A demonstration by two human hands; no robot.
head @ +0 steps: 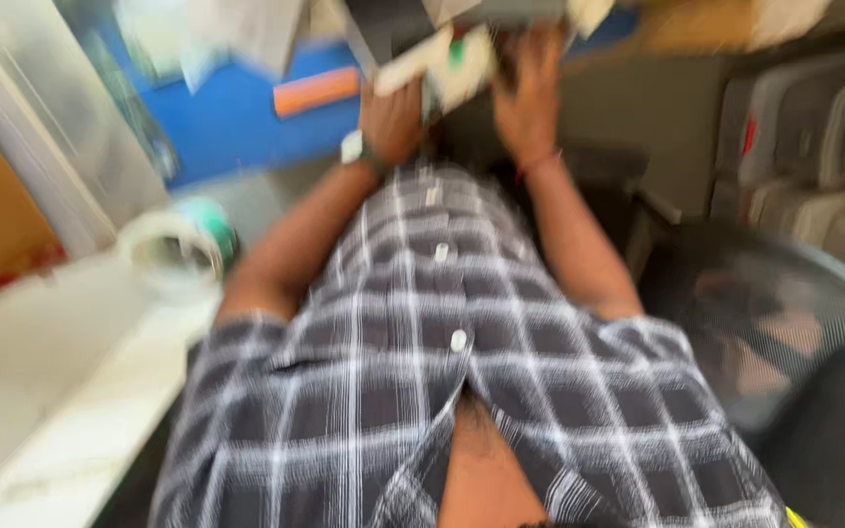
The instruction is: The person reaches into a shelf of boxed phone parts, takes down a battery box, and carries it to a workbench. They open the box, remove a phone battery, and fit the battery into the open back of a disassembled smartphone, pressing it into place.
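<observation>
White-and-green flat carton (450,66), blurred, top centre: I log it clamped in my left hand (390,119). My right hand (528,98) lies fingers spread against its far side; grip there I cannot tell. Advice: support both ends, lift slowly. Blue mat (237,122) left offers room; stacked grey crates (814,147) hem the right.

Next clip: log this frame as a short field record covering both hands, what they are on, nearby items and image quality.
left hand: on a pale flat item with a green patch, grip unclear
right hand: raised against the same item's dark far side, grip unclear
wrists: pale watch on left, red band on right
clothing: dark plaid shirt
nearby: tape roll, blue surface, orange block
image quality: heavy motion blur
</observation>
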